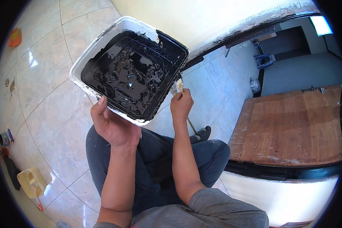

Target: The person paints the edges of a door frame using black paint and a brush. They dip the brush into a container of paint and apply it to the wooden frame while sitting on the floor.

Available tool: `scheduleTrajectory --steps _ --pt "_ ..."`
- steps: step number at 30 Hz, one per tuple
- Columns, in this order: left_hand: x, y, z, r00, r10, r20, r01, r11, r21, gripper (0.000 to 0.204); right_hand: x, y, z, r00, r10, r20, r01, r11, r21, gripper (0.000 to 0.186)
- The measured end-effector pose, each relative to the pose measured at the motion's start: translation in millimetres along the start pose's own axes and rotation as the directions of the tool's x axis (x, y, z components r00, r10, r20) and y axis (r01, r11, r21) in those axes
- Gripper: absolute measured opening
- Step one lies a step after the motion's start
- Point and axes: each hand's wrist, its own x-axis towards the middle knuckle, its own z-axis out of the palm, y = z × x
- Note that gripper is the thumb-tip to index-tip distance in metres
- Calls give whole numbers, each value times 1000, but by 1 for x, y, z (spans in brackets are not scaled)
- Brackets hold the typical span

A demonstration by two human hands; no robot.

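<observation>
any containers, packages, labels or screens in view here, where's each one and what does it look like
No screens or readable labels show.
Paint tray: square, white rim, full of black paint, held up by the left hand, beside the right hand gripping a paintbrush.
Cream tub: on the floor tiles, lower left, a small brush resting in it.
Orange packet: flat, on the floor, upper left.
Tape roll: grey, left edge.
</observation>
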Motion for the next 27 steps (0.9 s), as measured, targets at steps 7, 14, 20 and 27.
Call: scheduleTrajectory --steps 7,14,20,27 --pt "1 0 -1 1000 -1 -5 1 1000 7 66 16 10 11 996 -3 92 0 1000 29 17" --pt "1 -1 -2 1000 -7 5 7 1000 6 67 -7 16 22 999 22 40 -24 999 42 18" --pt "1 2 0 999 -24 33 25 999 -27 66 11 21 21 1000 13 15 -15 993 115 18" --pt "-1 0 0 999 -30 20 30 1000 1 67 -1 23 20 1000 20 20 -21 998 53 16"
